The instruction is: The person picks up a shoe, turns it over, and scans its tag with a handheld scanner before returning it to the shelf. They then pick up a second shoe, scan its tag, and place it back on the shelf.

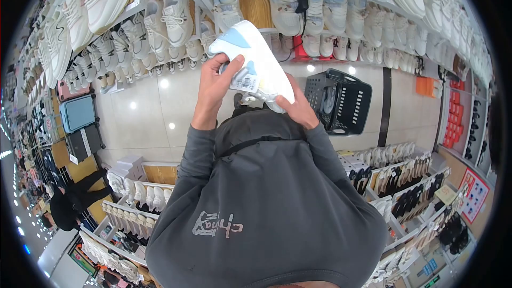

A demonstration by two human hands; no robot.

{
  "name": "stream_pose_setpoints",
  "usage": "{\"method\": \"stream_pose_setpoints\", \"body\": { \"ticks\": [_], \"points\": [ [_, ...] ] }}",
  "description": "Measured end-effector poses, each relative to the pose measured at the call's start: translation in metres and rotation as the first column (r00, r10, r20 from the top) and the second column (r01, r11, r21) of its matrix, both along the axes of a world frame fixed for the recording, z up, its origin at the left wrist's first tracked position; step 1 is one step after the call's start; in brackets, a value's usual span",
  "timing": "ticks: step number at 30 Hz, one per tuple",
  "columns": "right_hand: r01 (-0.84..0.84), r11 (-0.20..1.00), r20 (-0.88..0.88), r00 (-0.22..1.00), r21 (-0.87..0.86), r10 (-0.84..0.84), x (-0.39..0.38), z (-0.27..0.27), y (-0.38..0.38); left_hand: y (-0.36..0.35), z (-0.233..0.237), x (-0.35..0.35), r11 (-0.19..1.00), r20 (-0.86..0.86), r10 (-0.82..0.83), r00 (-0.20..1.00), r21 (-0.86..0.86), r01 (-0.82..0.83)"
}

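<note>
A white and light blue sneaker (261, 56) is held up in front of my chest, tilted, with its pale sole side towards the upper right. My left hand (217, 82) grips the shoe's heel end, thumb on the blue part, next to a white barcode tag (246, 82) that hangs at its side. Around the lower right end of the sneaker, my right hand (298, 104) is closed, the thumb pressed on the white surface. Some fingers of both hands are hidden behind the shoe.
Shelves of white shoes (176, 21) curve across the top. A dark basket (358, 105) stands on the tiled floor at right. Suitcases (78, 114) stand at left, with a person in black (66, 205) below them. Lower shoe racks (408, 181) flank my body.
</note>
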State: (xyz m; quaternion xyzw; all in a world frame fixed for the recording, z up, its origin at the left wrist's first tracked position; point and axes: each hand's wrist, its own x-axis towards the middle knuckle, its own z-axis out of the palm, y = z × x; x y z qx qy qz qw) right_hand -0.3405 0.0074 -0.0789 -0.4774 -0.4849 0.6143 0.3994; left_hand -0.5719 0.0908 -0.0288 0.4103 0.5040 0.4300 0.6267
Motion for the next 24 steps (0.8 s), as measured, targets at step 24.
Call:
{"method": "stream_pose_setpoints", "body": {
  "ticks": [24],
  "points": [
    [0.071, 0.988, -0.157, 0.983, -0.14, -0.093, -0.006, -0.014, -0.016, 0.002, -0.013, -0.003, 1.0, -0.038, -0.003, 0.999, -0.031, 0.002]
  ]
}}
